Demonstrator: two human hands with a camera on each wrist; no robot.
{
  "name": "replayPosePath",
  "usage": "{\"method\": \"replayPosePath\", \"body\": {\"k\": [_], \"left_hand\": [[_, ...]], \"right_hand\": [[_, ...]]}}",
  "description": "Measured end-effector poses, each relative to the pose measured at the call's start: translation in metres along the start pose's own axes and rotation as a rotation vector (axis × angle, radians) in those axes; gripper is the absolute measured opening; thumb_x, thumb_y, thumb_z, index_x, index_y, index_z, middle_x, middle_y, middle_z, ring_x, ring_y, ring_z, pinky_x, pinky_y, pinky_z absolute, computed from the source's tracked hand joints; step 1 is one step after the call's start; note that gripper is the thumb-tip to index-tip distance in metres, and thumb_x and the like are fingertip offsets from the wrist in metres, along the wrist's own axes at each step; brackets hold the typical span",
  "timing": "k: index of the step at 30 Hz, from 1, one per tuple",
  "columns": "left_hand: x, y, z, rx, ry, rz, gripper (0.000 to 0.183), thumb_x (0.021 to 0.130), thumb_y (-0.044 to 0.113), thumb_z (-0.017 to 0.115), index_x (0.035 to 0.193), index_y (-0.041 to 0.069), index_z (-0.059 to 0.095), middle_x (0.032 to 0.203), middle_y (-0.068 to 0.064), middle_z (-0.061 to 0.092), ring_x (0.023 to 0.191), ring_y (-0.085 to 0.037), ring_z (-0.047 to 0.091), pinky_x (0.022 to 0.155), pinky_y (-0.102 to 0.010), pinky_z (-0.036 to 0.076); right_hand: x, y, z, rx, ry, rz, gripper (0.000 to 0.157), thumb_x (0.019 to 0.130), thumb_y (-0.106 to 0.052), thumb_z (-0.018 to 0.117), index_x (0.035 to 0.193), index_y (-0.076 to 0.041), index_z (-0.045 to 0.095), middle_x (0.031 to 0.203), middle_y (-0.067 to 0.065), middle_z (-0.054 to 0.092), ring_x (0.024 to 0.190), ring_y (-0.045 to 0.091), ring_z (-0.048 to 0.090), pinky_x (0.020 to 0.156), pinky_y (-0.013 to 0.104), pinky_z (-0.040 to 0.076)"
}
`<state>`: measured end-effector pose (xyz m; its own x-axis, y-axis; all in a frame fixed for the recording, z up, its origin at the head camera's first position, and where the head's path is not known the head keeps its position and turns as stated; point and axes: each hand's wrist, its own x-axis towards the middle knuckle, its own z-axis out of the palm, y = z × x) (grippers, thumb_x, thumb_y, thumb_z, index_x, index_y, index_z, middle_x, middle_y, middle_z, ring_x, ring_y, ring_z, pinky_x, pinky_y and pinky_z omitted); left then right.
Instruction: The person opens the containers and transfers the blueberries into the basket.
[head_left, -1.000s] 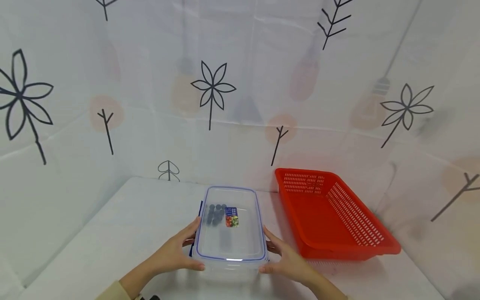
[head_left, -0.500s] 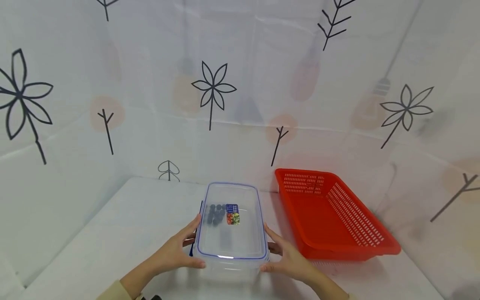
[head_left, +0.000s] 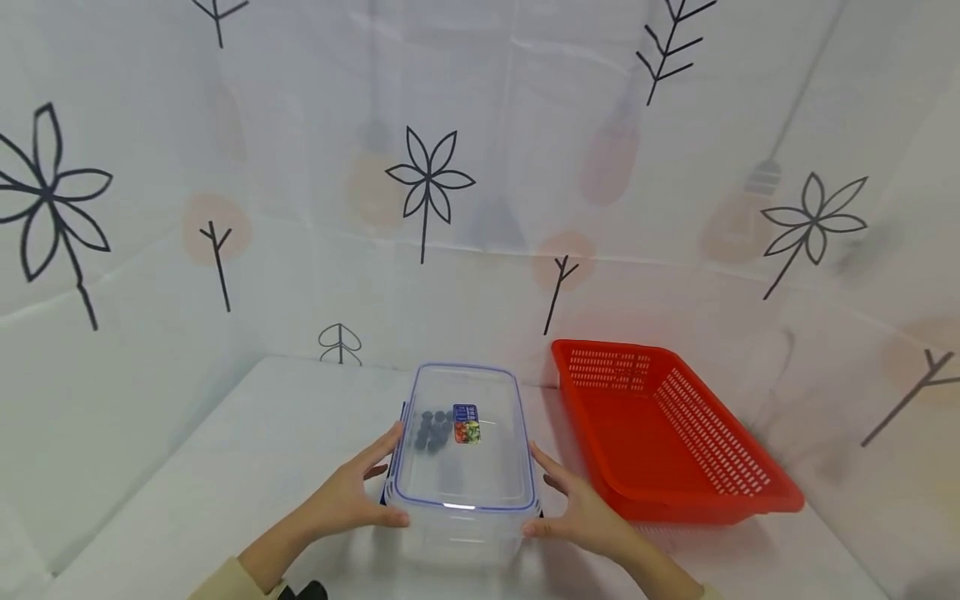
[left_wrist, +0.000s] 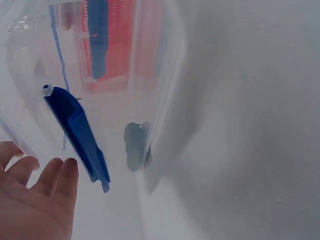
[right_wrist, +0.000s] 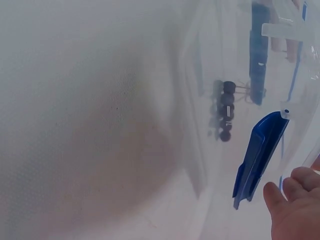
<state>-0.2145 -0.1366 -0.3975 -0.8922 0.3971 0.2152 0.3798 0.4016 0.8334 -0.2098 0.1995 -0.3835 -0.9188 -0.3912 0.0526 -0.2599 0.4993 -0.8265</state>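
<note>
While two hands flank it, a rectangular container of clear plastic (head_left: pixel 459 540) is positioned at the middle of the surface, its long axis pointing away from the person. A transparent lid with a blue outline (head_left: pixel 491 479) covers its top. A small printed label, blue above and multicoloured below (head_left: pixel 467 424), is located near the lid's centre. To the left of the label, a cluster of dark round pieces (head_left: pixel 432 433) shows through the plastic.

The left hand (head_left: pixel 348 498) and the right hand (head_left: pixel 576 512) are apart, one at each long side. Fingers are extended along the sides; each thumb points inward at the near end. Gripping force cannot be determined. A slanted blue plastic latch (left_wrist: pixel 77 132) is visible just beside the left fingers; a matching blue latch (right_wrist: pixel 259 156) is visible near the right fingers.

To the right of the container, and apart from it, a red plastic basket with slotted walls (head_left: pixel 645 446) is placed on the white surface (head_left: pixel 255 450). Behind both hangs a white sheet printed with dark plant outlines (head_left: pixel 300 250).
</note>
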Motion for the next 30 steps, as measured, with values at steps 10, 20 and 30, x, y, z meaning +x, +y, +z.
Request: {"method": "replayPosePath", "body": {"k": [10, 20, 30], "left_hand": [[-0.002, 0.004, -0.012, -0.061, 0.03, 0.083, 0.104, 0.066, 0.021, 0.085, 0.147, 0.006, 0.022, 0.152, -0.012, 0.018, 0.135, -0.034, 0.024, 0.105, -0.044, 0.026], [-0.002, 0.003, -0.019, -0.252, 0.034, 0.167, 0.104, 0.065, 0.006, 0.084, 0.145, -0.006, 0.018, 0.152, -0.02, 0.009, 0.136, -0.032, 0.017, 0.1, -0.015, 0.026], [-0.006, 0.0, -0.035, -0.223, 0.053, 0.182, 0.095, 0.071, 0.004, 0.08, 0.145, -0.003, 0.021, 0.152, -0.02, 0.014, 0.136, -0.033, 0.016, 0.1, -0.013, 0.025]], "right_hand": [[0.003, -0.016, 0.003, 0.07, 0.027, -0.012, 0.096, 0.072, -0.034, 0.079, 0.149, -0.016, 0.023, 0.151, 0.012, 0.022, 0.131, 0.043, 0.028, 0.099, 0.059, 0.028], [0.008, -0.027, 0.007, 0.09, 0.035, 0.012, 0.097, 0.071, -0.034, 0.079, 0.149, -0.021, 0.024, 0.152, 0.006, 0.022, 0.135, 0.034, 0.025, 0.099, 0.058, 0.028], [0.015, -0.037, 0.015, 0.042, 0.056, 0.01, 0.096, 0.07, -0.038, 0.078, 0.148, -0.025, 0.025, 0.15, 0.008, 0.027, 0.131, 0.035, 0.033, 0.092, 0.056, 0.039]]}}
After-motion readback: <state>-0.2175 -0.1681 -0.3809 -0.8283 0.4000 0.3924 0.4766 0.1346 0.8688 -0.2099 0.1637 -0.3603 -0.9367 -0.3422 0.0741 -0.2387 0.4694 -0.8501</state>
